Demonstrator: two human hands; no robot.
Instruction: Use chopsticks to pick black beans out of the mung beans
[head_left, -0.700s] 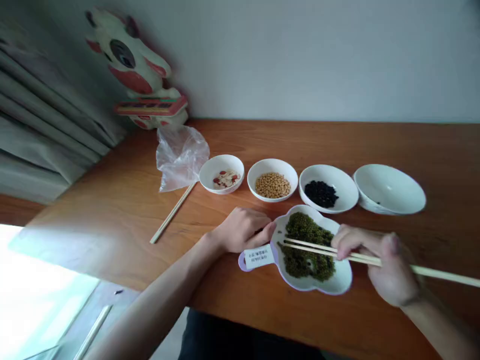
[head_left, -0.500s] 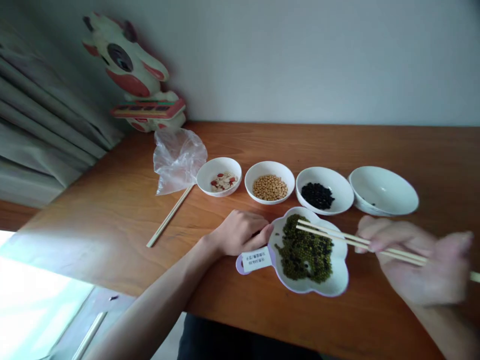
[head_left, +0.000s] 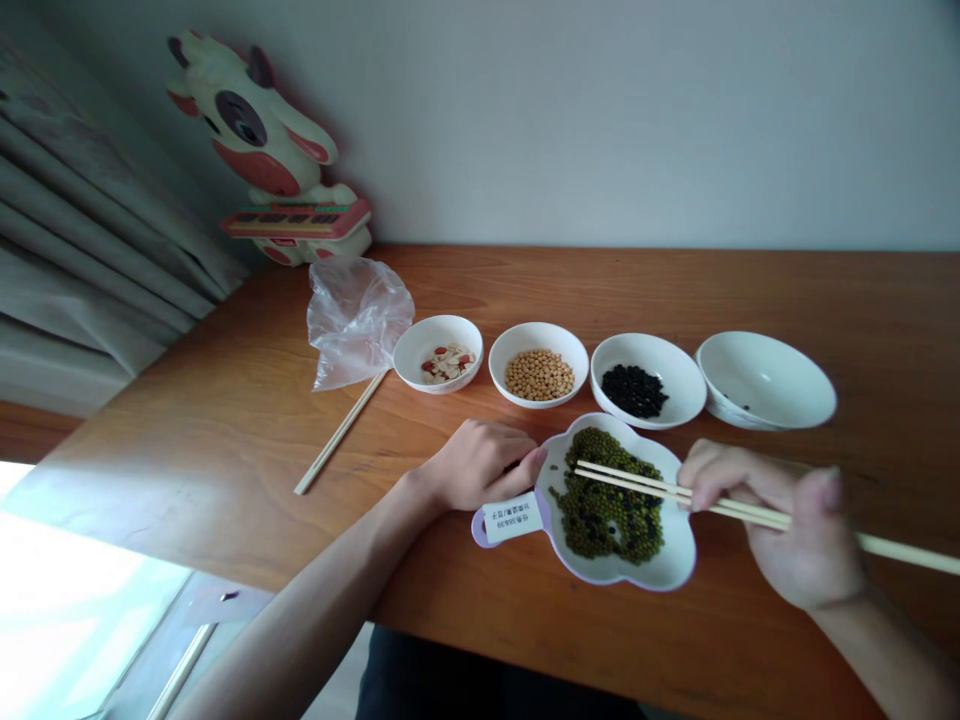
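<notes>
- Over the flower-shaped dish [head_left: 679, 568] of green beans [head_left: 607, 505], my right hand [head_left: 780, 530] grips chopsticks [head_left: 675, 491], tips resting above the pile.
- My left hand [head_left: 480, 465] lies curled, fingertips touching the dish's rim, on the wooden table [head_left: 225, 420].

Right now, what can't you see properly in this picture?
Head view only:
- Chopsticks: far end cut off by the right edge.
- Label on the flower dish: print too small to read.
- Speck in the rightmost bowl: too small to identify.
- Left hand fingertips: curled under, hidden.
</notes>
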